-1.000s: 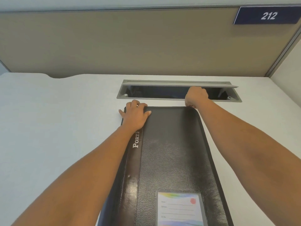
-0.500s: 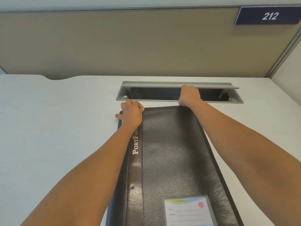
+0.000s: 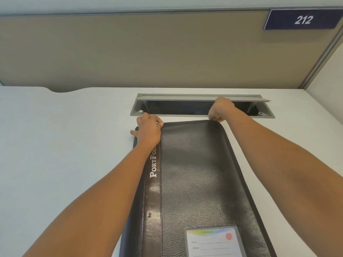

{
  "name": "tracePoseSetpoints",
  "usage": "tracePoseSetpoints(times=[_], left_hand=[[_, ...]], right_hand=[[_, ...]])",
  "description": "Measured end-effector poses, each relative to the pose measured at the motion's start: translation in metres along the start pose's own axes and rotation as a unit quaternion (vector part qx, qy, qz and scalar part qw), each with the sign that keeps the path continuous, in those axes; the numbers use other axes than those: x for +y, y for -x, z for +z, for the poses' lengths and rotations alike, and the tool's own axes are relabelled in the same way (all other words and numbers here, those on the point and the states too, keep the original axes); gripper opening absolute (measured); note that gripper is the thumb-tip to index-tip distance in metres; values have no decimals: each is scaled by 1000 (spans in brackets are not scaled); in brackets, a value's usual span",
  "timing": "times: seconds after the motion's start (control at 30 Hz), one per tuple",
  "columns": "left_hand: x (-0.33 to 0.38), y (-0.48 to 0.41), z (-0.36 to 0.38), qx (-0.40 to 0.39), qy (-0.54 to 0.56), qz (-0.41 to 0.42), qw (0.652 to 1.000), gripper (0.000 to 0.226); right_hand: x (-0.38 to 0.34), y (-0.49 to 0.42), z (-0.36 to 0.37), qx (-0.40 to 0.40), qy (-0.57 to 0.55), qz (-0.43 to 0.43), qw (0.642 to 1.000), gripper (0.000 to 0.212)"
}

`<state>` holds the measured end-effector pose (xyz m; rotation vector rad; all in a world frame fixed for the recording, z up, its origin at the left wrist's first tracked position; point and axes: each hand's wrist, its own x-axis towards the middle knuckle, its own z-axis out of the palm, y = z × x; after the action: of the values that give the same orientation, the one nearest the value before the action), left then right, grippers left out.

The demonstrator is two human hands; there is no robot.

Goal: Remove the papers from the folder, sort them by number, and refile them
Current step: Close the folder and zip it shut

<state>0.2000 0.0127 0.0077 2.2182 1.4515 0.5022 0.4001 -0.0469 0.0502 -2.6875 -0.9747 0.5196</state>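
As the hands stand: the left hand lies over the far left corner of the folder, fingers curled over its far edge; the right hand is closed in a tight pinch at the far right corner.
Right-hand hold: the fingertips are hidden under the knuckles, so a zip pull and the bare cover edge cannot be told apart; the cover bulges up a little just there.
Folder: black and closed, lying flat on the white worktop with its long side running away from the person and a name card at the near end.
Papers: none in sight, presumably all inside, so the task looks barely begun.
Risk, slide: a pull along the far edge may drag the whole folder sideways if the left hand does not press hard enough on the smooth worktop.
Risk, snag: a fastening forced round the rounded corner may jam or catch a sheet inside.
Risk, slot: the open cable slot lies just beyond the far edge, with the right hand over its near lip; loose sheets escaping at that end could drop in.
Farther out: a tan partition carries a number sign at the upper right, well apart from the work.
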Motion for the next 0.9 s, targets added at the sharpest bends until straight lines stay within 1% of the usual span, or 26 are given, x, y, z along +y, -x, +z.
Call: tracePoseSetpoints(times=[0.13, 0.2, 0.23, 0.27, 0.3, 0.33, 0.4, 0.47, 0.57, 0.63, 0.73, 0.83, 0.87, 0.9], left_hand=[[1, 0, 5, -2, -1, 5, 1000, 17], [1, -1, 7, 0, -1, 2, 1000, 17], [2, -1, 7, 0, -1, 2, 1000, 17], [3, -1, 8, -2, 0, 4, 1000, 18], [5, -1, 8, -3, 3, 8, 1000, 19], [6, -1, 9, -3, 9, 15, 1000, 19], [7, 0, 11, 8, 39, 26, 999, 21], [5, 0, 14, 34, 83, 34, 995, 25], [3, -1, 12, 71, 156, 42, 984, 42], [2, 0, 11, 89, 188, 48, 977, 50], [-2, 0, 11, 116, 215, 65, 967, 56], [-3, 1, 11, 117, 213, 63, 968, 69], [-3, 0, 11, 116, 213, 62, 968, 74], [-4, 0, 11, 114, 217, 62, 967, 80]], right_hand=[[-28, 7, 10, 8, -3, -19, 1000, 17], [-42, 11, 20, 14, 1, -52, 999, 6], [-49, 12, 27, 21, -5, -67, 998, 11], [-57, 13, 34, 28, -14, -79, 996, 22], [-66, 16, 40, 28, -29, -88, 995, 28], [-75, 18, 47, 31, -45, -100, 994, 31], [-92, 23, 54, 26, -76, -109, 991, 30], [-103, 23, 58, 11, -105, -96, 990, 31], [-110, 24, 61, -23, -134, -69, 988, 36], [-117, 25, 65, -46, -152, -67, 985, 37], [-126, 28, 69, -79, -192, -65, 976, 27], [-127, 29, 69, -115, -177, -54, 976, 8], [-125, 30, 68, -128, -180, -47, 974, 4], [-124, 31, 69, -138, -188, -43, 971, 9]])
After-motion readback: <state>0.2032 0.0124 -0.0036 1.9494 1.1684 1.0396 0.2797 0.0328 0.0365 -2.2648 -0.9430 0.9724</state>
